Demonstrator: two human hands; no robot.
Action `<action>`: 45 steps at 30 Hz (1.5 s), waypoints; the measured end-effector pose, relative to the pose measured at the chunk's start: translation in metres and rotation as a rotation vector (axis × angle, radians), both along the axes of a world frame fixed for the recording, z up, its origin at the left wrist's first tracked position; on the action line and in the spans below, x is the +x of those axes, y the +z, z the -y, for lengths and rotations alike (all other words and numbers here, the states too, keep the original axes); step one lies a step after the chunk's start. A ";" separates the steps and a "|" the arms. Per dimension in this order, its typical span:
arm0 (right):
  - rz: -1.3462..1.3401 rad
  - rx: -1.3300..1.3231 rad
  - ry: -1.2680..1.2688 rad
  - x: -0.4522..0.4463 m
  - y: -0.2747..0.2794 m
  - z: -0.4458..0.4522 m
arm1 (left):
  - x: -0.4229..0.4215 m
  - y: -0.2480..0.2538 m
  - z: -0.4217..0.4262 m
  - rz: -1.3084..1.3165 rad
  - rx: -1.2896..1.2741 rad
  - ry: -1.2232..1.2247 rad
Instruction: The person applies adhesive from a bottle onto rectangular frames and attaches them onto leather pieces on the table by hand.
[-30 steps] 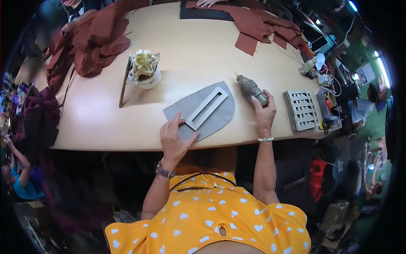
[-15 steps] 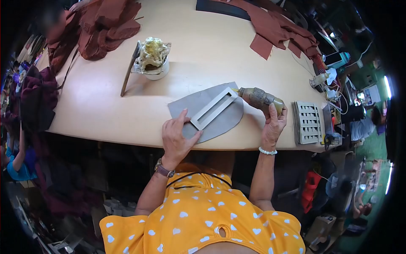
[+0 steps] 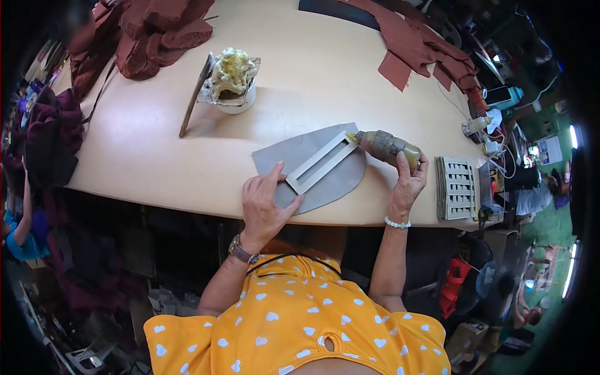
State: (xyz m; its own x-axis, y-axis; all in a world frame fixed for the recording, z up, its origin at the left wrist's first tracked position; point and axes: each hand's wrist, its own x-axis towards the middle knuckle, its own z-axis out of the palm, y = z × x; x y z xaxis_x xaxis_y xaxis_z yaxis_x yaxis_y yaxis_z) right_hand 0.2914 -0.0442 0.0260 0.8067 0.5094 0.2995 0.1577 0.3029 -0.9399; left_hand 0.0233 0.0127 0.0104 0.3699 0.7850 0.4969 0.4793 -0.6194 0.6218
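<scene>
On my feed, the slotted template lies on the grey rounded panel, bench, centre of frame. Left hand: fingers spread, at template's lower-left end. Right hand: fingers gripping taped squeeze bottle, tip at upper-right end, contact unclear. I'd judge early stage: template placed, no deposit I can make out, most left.
</scene>
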 end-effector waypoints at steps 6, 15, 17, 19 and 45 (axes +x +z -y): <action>0.028 -0.005 0.006 0.000 0.001 -0.001 | 0.000 -0.002 0.000 0.013 0.004 0.002; 0.041 -0.044 0.123 -0.025 0.007 0.008 | -0.001 -0.003 -0.001 0.016 -0.011 0.000; 0.033 -0.061 0.165 -0.037 0.010 0.012 | -0.001 -0.004 -0.001 0.020 -0.014 -0.005; 0.026 -0.087 0.202 -0.047 0.011 0.017 | -0.001 -0.002 0.000 0.027 -0.017 -0.005; -0.098 0.009 0.010 0.012 -0.013 0.033 | 0.001 -0.001 0.000 -0.008 0.023 -0.004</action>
